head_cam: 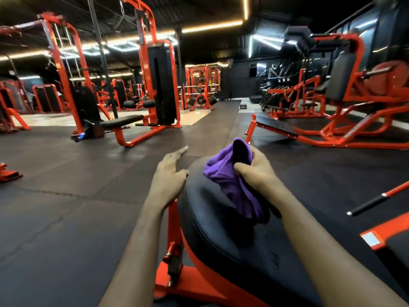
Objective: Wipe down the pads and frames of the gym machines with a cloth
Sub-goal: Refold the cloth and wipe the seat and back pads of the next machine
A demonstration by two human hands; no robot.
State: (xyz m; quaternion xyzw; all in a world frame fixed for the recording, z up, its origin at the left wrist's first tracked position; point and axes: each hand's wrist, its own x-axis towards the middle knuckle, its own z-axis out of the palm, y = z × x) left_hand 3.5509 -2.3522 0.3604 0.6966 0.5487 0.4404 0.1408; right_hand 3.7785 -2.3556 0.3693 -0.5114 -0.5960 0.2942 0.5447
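Black pad (221, 229) of the nearest machine fills the lower part of the view, sitting on its red frame (188, 284). Over the far end of this pad the right hand (254, 171) has its fingers curled around a bunched purple cloth (221, 176), whose lower end hangs down onto the pad. The left hand (170, 173) is at the pad's left edge, fingers straight and close together, holding nothing. Farther away, across the dark rubber floor (66, 173), stand a flat bench (124, 121) and a tall cable machine (159, 85).
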